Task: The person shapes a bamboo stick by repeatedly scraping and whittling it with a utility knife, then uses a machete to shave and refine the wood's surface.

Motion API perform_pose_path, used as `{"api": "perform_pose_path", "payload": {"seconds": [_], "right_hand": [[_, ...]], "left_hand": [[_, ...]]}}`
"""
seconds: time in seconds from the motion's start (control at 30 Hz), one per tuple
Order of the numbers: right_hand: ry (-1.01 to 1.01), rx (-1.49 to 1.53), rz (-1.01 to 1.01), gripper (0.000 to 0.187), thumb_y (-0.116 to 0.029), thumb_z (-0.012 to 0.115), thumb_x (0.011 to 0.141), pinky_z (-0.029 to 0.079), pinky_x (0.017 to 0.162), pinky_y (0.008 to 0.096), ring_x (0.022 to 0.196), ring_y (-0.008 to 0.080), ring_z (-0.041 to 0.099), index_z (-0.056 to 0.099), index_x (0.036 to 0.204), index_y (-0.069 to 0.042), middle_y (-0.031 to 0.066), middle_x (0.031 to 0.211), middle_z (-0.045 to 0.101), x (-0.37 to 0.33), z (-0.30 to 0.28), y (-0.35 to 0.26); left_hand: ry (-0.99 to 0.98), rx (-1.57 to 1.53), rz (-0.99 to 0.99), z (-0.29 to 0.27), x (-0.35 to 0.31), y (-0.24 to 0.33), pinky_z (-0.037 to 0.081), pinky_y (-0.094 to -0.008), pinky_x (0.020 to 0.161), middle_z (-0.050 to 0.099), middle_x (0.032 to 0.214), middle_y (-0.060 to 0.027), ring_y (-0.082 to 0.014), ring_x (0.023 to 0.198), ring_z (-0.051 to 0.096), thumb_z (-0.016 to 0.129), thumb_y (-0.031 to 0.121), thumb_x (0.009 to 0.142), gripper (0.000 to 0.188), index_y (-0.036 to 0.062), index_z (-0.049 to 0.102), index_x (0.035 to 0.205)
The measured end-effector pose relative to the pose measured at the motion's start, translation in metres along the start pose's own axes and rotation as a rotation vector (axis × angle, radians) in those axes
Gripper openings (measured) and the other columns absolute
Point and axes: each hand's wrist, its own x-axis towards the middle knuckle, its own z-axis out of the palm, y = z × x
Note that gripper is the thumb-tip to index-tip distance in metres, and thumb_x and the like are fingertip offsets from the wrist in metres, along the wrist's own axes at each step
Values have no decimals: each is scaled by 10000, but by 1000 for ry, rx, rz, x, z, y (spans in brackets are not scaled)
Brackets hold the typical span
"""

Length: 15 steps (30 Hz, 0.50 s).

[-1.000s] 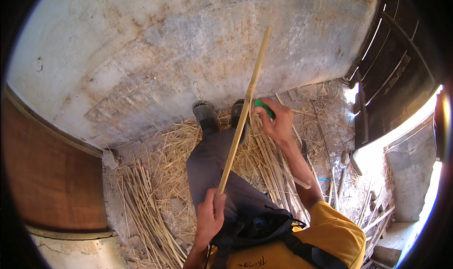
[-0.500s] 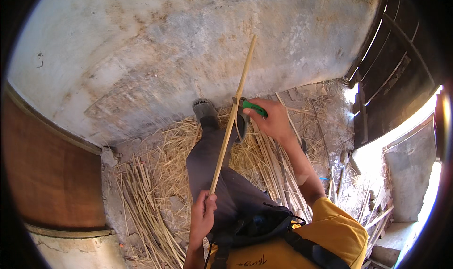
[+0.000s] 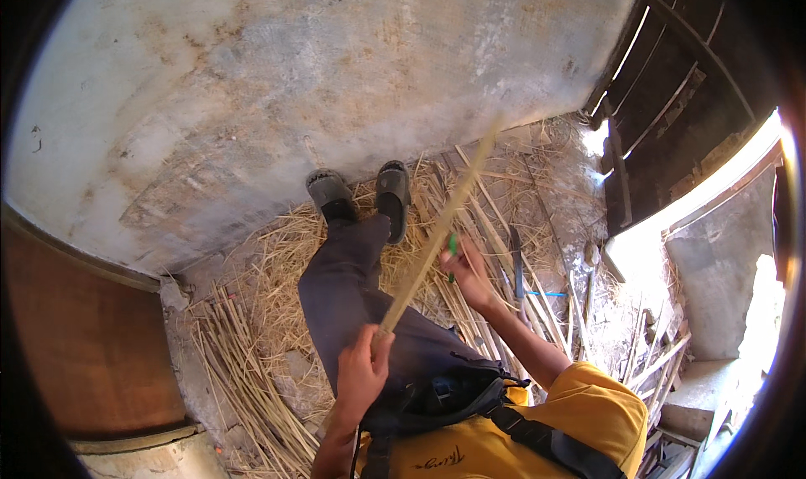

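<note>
My left hand [image 3: 363, 370] is closed round the lower end of a long, pale bamboo strip [image 3: 442, 223]. The strip slants up and to the right across my lap, its far end blurred by motion. My right hand [image 3: 472, 279], on the right side of the strip, is closed on a green-handled utility knife [image 3: 452, 246]. Only part of the handle shows, and the blade cannot be made out. Whether the knife touches the strip is unclear. Below the strip are my legs in dark trousers [image 3: 353, 265], with grey shoes [image 3: 329, 190] close to the wall.
Pale shavings [image 3: 281, 256] litter the floor around my feet. Bundled strips [image 3: 243, 366] lie at the left, and more strips [image 3: 470, 315] at the right beside a long dark blade-like tool [image 3: 516, 265]. A stained wall [image 3: 336, 76] stands ahead; a brown panel [image 3: 84, 336] is at the left.
The strip has tilted further right, its far end lower. My right hand and the knife have moved down toward me. The view has shifted, and both shoes now show fully.
</note>
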Motion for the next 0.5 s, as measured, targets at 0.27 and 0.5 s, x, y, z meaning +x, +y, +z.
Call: {"api": "perform_pose_path", "payload": {"seconds": [0.27,0.5], "right_hand": [[35,-559,168,480,-273,785,1019,576,992,457,1145,324,737,693,1445,-73,171,1236,771,-5,-61,155],[154,-1049,770,597,-376,911,830,592,1011,501,1136,383,762,750,1385,-224,190,1193,804,-86,-166,301]], "left_hand": [[119,-107,-156,-39,26,3,348,-291,588,486,717,19,-61,657,438,634,260,1155,249,15,644,1114],[186,-92,-195,-42,21,-3,356,-276,614,477,725,34,-57,683,433,637,296,1158,283,19,634,1101]]}}
